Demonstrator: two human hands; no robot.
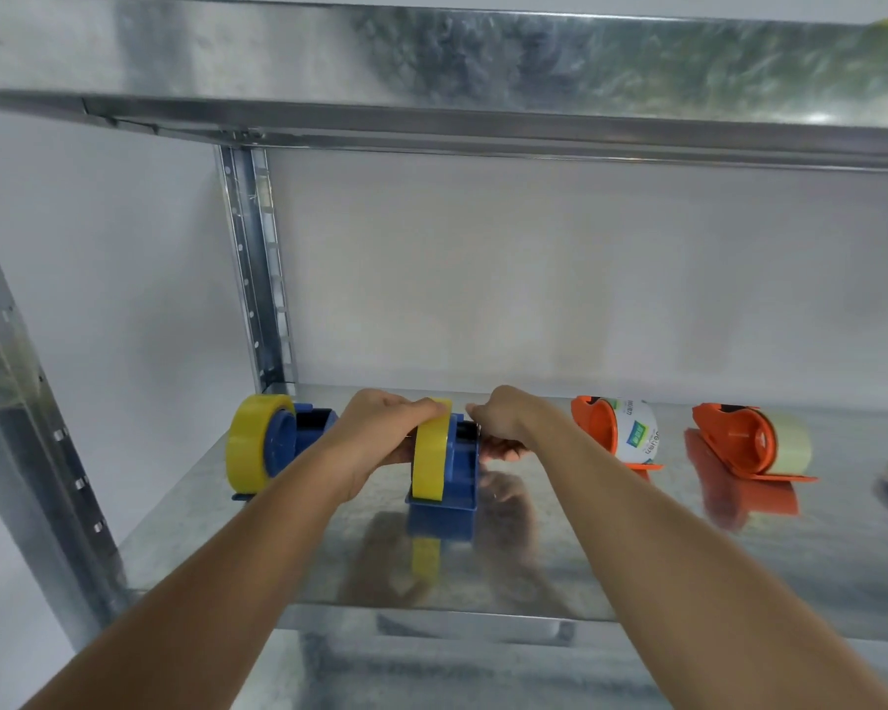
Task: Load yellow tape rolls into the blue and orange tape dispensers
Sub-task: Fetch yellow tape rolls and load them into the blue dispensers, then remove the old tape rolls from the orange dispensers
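Four tape dispensers stand in a row on a metal shelf (pixel 560 571), each with a tape roll on it. The second dispenser (pixel 457 471) sits a little nearer the front than the leftmost dispenser (pixel 298 435), with its roll (pixel 430 450) on its left side. The left hand (pixel 375 433) is on that roll, the right hand (pixel 503 422) at the dispenser's right. Right of the hands stand the third dispenser (pixel 598 425) and the fourth dispenser (pixel 739 443), well apart. A shelf post (pixel 257 269) rises behind the leftmost one.

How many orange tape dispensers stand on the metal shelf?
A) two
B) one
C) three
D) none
A: two orange dispensers, the nearer orange dispenser and the farther orange dispenser, stand to the right of the hands on the metal shelf.
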